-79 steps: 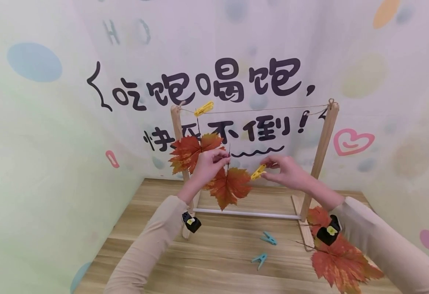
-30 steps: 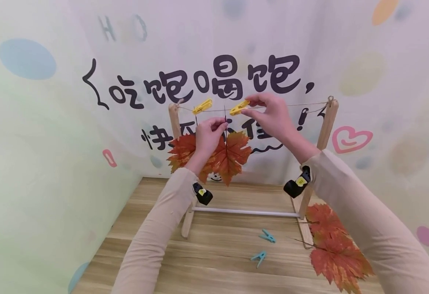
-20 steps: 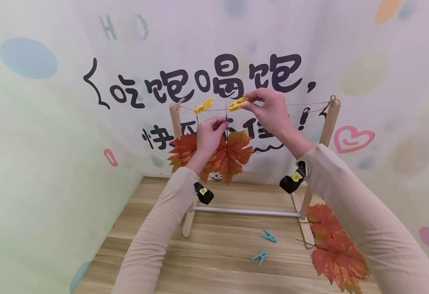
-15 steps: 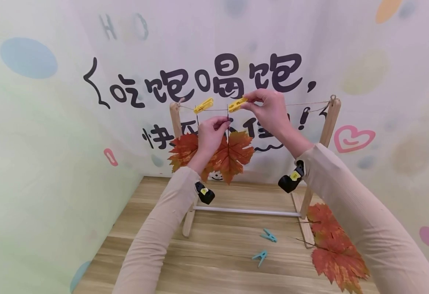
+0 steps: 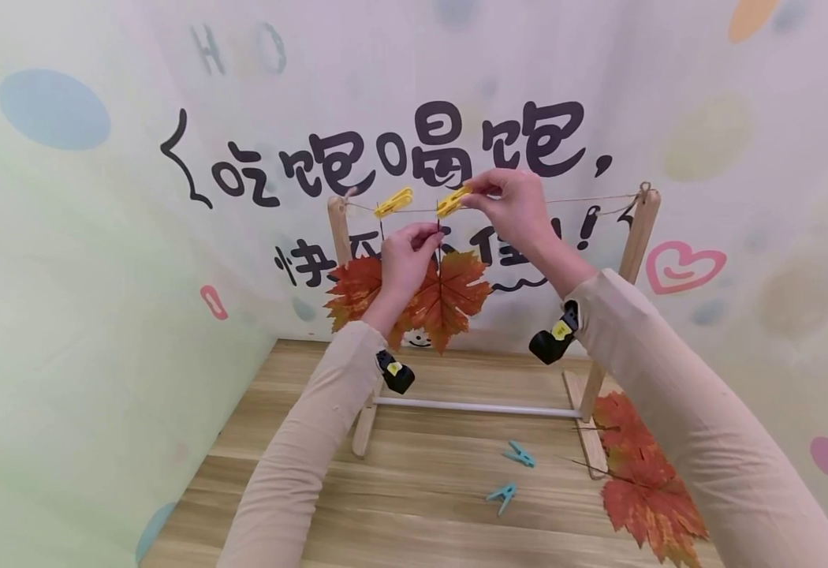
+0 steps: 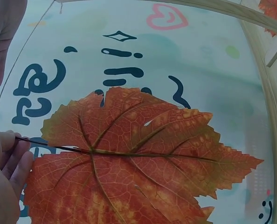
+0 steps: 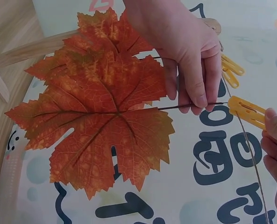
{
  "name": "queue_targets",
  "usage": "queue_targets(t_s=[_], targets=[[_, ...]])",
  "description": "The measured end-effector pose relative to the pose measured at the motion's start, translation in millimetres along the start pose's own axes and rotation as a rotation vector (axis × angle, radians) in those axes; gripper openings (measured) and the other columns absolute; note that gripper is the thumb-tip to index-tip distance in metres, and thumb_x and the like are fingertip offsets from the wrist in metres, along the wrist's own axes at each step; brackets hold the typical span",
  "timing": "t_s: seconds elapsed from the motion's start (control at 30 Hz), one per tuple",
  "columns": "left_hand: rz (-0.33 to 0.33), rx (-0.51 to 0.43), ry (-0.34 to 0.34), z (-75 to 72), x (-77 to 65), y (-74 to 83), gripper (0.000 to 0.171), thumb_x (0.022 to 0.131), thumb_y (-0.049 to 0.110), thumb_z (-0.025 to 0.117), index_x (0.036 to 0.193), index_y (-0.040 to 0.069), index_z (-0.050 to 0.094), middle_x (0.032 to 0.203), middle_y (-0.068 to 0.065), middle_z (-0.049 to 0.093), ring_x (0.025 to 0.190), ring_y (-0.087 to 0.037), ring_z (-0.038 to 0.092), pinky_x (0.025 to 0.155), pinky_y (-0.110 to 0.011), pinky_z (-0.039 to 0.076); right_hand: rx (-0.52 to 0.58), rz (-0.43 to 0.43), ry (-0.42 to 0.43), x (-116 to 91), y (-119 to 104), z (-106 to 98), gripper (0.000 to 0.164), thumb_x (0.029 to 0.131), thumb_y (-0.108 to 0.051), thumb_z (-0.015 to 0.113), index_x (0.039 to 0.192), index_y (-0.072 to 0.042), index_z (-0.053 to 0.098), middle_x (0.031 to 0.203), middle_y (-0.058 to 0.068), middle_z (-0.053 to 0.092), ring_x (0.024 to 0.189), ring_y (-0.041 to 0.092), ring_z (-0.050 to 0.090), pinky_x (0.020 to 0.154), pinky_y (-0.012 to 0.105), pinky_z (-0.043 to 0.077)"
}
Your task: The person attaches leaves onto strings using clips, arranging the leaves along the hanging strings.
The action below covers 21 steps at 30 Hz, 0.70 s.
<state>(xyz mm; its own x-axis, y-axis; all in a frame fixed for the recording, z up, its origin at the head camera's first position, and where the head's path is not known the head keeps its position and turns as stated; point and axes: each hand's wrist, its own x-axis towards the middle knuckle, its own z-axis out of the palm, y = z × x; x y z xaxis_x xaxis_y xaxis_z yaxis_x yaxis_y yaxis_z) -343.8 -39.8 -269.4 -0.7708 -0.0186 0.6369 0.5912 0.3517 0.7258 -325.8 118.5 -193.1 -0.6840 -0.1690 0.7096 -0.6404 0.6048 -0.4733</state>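
Observation:
My left hand [image 5: 408,256] pinches the dark stem of an orange-red artificial maple leaf [image 5: 449,296], which hangs below the fingers. My right hand [image 5: 516,209] grips a yellow clothespin [image 5: 453,202] between thumb and fingers. In the right wrist view the nose of that clothespin [image 7: 245,111] sits over the twine [image 7: 251,154] at the tip of the leaf stem. To the left, a second yellow clothespin [image 5: 393,203] holds another maple leaf [image 5: 353,292] on the line, partly hidden behind my left hand. The left wrist view shows the held leaf [image 6: 129,158] close up.
The twine runs between two wooden posts [image 5: 639,237] joined low by a white rod [image 5: 478,407]. Two blue clothespins [image 5: 519,454] lie on the wooden table [image 5: 414,489]. More maple leaves [image 5: 651,489] lie at the right, partly under my right sleeve. A printed wall cloth stands behind.
Both hands have risen from below the line to the twine, bringing the leaf and the yellow clothespin. Over the last half second the clothespin has shifted slightly left onto the stem tip.

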Motion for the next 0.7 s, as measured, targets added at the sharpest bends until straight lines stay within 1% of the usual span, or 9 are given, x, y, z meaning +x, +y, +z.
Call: queue_targets(t_s=[0.1,0.27,0.4,0.5,0.57,0.7], targets=[[-0.001,-0.004,0.003,-0.2,0.4,0.1,0.017,0.084,0.009,0.064,0.096,-0.002,0.068,0.092,-0.013,0.068,0.077,-0.018,0.064,0.07,-0.021,0.052,0.005,0.018,-0.016,0.8,-0.7,2.4,0.019,0.078,-0.011,0.07,0.094,-0.001,0.07,0.089,0.011,0.069,0.081,0.016,0.064,0.065,0.016,0.047],[0.009,0.002,0.014,-0.5,1.5,-0.1,0.016,0.084,0.008,0.064,0.095,-0.002,0.069,0.091,-0.013,0.069,0.076,-0.018,0.064,0.07,-0.021,0.052,0.024,0.048,-0.06,4.2,0.9,3.4,0.023,0.08,-0.012,0.068,0.1,0.0,0.068,0.093,0.012,0.068,0.081,0.017,0.063,0.068,0.019,0.049],[0.022,0.027,0.02,-0.9,2.0,-1.2,0.015,0.084,0.008,0.064,0.094,-0.001,0.069,0.09,-0.013,0.069,0.075,-0.018,0.064,0.07,-0.021,0.052,0.077,0.111,-0.111,6.5,2.7,3.1,0.029,0.082,-0.014,0.067,0.108,-0.001,0.065,0.098,0.012,0.067,0.082,0.017,0.063,0.071,0.02,0.05],[0.016,0.04,0.016,-1.4,2.3,-0.8,0.015,0.084,0.009,0.064,0.095,0.0,0.069,0.091,-0.012,0.069,0.076,-0.017,0.064,0.071,-0.021,0.052,0.112,0.159,-0.137,7.3,3.4,2.7,0.034,0.083,-0.016,0.066,0.113,-0.001,0.063,0.102,0.013,0.066,0.085,0.018,0.062,0.075,0.023,0.051],[0.009,0.045,0.011,-1.7,2.1,-0.7,0.016,0.084,0.009,0.064,0.095,0.0,0.069,0.092,-0.011,0.069,0.076,-0.017,0.064,0.072,-0.02,0.052,0.12,0.177,-0.151,6.9,3.5,2.5,0.036,0.083,-0.017,0.066,0.116,-0.002,0.061,0.104,0.012,0.065,0.09,0.018,0.061,0.08,0.025,0.05],[0.009,0.054,0.004,-2.1,1.6,-0.8,0.016,0.085,0.01,0.063,0.096,0.001,0.069,0.093,-0.011,0.069,0.078,-0.016,0.064,0.073,-0.02,0.052,0.118,0.165,-0.164,5.5,4.6,2.3,0.04,0.083,-0.017,0.067,0.119,-0.003,0.059,0.108,0.011,0.064,0.099,0.018,0.058,0.091,0.028,0.045]])
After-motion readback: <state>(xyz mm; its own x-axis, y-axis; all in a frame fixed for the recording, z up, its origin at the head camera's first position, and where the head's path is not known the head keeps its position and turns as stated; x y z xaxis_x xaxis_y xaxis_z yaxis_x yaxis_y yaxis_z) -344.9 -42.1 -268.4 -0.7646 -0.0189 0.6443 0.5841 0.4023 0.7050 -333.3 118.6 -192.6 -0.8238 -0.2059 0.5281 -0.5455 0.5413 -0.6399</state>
